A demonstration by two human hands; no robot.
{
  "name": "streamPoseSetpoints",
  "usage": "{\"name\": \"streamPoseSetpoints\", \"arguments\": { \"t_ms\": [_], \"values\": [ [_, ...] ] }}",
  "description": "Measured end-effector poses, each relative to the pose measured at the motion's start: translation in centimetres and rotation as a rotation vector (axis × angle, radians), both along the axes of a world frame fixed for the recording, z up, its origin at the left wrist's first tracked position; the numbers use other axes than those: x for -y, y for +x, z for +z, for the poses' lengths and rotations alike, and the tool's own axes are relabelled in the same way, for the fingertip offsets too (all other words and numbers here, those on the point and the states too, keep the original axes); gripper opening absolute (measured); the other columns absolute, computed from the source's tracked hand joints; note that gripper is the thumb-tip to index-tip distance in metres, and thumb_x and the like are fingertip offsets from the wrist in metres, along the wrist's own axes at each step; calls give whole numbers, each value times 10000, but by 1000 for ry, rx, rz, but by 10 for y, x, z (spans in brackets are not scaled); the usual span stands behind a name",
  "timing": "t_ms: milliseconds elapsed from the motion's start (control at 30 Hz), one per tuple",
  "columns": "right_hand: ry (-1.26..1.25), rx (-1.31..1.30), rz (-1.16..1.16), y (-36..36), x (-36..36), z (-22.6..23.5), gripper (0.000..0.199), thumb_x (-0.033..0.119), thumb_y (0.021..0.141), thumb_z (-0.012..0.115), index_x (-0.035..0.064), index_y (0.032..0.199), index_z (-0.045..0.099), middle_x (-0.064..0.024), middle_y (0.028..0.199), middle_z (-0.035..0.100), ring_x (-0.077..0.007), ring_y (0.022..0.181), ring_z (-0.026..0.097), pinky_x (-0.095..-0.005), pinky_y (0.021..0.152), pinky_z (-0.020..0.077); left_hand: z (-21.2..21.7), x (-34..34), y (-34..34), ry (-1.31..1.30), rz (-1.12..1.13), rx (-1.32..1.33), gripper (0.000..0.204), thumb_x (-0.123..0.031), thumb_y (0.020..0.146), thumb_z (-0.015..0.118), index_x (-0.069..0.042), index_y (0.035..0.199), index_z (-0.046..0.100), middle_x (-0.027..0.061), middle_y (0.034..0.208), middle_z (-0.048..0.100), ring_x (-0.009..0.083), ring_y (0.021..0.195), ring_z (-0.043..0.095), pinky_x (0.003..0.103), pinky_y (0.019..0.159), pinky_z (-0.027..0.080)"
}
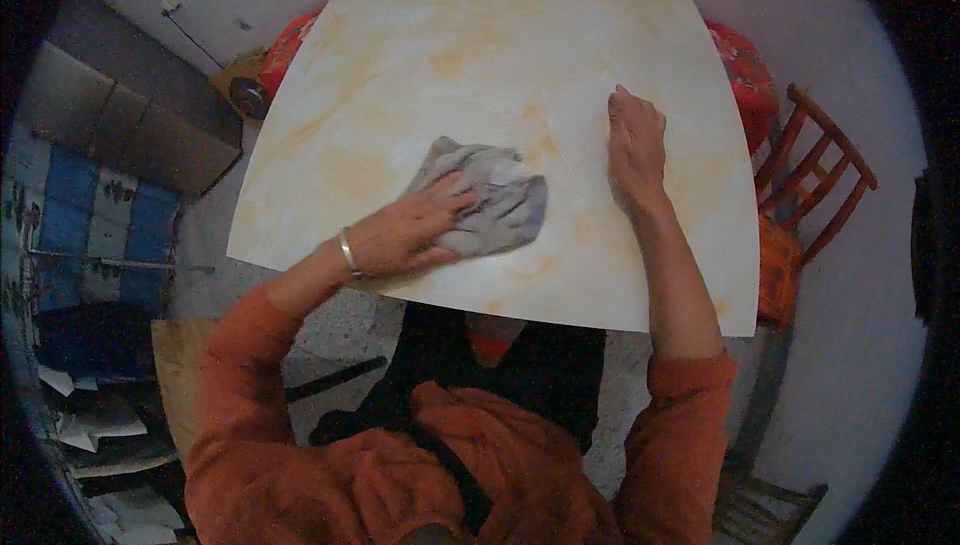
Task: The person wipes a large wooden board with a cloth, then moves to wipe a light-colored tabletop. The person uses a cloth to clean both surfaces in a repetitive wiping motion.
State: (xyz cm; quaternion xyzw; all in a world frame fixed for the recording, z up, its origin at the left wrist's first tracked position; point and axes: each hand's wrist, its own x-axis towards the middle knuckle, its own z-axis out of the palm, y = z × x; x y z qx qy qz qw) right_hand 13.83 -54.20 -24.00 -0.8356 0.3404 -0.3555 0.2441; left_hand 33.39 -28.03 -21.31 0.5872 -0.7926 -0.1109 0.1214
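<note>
Pressing down on the cloth, your left hand is working near the bench's front edge, fingers spread flat over the crumpled grey fabric rather than clenched round it. Your right hand is lying open and flat on the bare top, just beside the cloth, gripping nothing. You're looking partway through the wipe, I'd judge: yellowish streaks are showing across the far half and the corners, so most of the surface is left to cover.
</note>
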Motion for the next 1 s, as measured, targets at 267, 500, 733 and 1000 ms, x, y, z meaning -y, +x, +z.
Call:
{"name": "streamPoseSetpoints", "arguments": {
  "t_ms": [267,500,733,1000],
  "values": [
    [17,-38,-41,-3,-4,-3,527,433,982,310,20,1235,518,-168,1188,526,-330,1141,413,-408,1014,293,-19,90,52,-249,559,-3,503,-342,887,553,5,1244,483,220,1300,467,386,1287,351,413,1044,335],
    [157,63,-24,-9,4,-8,520,425,988,315,32,1275,498,-151,1193,522,-299,1142,411,-374,1019,295,-31,119,-39,-307,135,117,596,-324,863,588,6,1313,380,282,1374,348,437,1323,267,479,1098,232],
    [104,116,-54,-8,-3,-3,493,425,976,328,29,1150,566,-190,1086,564,-355,1023,462,-451,933,350,1,1,7,37,-23,-24,526,-250,848,632,-27,1282,439,173,1428,341,365,1368,229,427,1095,278],
    [84,41,-77,-10,-3,2,492,417,979,317,24,1149,561,-179,1082,575,-350,1032,467,-447,946,344,-20,99,77,-247,752,-23,444,-321,858,582,-18,1178,533,232,1213,526,372,1172,469,445,954,393]
  ]
}}
